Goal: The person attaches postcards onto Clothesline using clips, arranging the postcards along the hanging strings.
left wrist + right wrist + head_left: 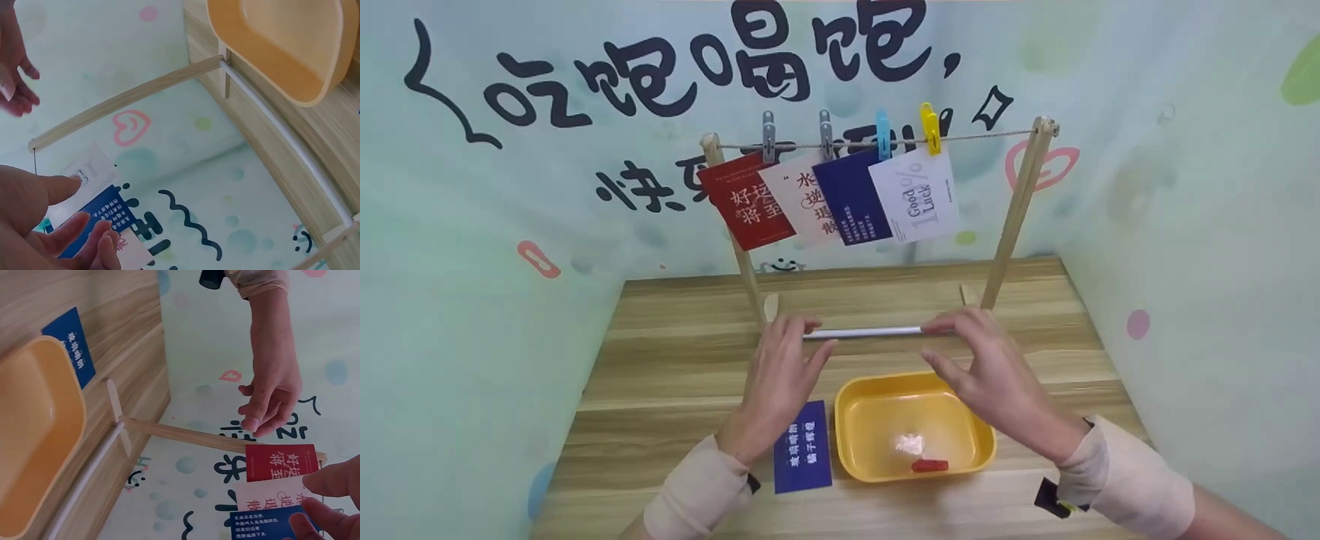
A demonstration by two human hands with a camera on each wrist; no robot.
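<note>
My left hand and right hand are raised apart over the table, fingers loosely bent, both holding nothing. Though they overlap the white rod in the head view, the wrist views show them away from it, nearer the hanging cards. On a string hang a red card, a pale pink card, a blue card and a white card. Two grey clothespins, a light blue clothespin and a yellow clothespin clip them.
A wooden frame carries the string and rod. Nearer me stands a yellow basin with a red clothespin inside. Left of it, another blue card lies on the wooden table. Printed walls enclose the back and sides.
</note>
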